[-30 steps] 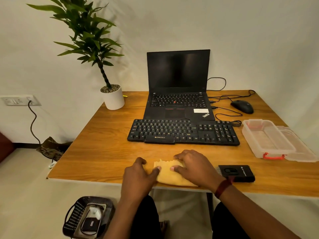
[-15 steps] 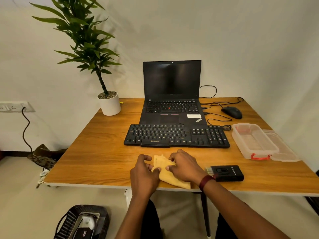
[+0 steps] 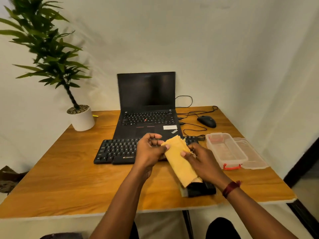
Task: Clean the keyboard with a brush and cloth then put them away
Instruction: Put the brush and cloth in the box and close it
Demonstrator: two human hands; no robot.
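Keyboard (image 3: 119, 150) lies black across the middle of the table (image 3: 69, 178), just in front of an open laptop (image 3: 146, 104) with a dark screen. Both hands are raised over its right part and hold a yellow cloth (image 3: 179, 163) between them. The left hand (image 3: 150, 150) pinches the cloth's upper left edge with curled fingers and thumb. The right hand (image 3: 203, 163) grips the right edge, thumb pressed on the front of the fabric. The cloth hangs folded, and its lower end covers part of the brush (image 3: 198, 188), a black block lying near the table's front edge below the right wrist, which wears a red band (image 3: 230, 188). A clear box (image 3: 226, 150) with a red clasp sits right of the keyboard, its lid (image 3: 252, 156) touching it on the far side. A mouse (image 3: 207, 121) lies behind the box, and a plant (image 3: 51, 49) in a white pot (image 3: 82, 119) stands at the back left corner.
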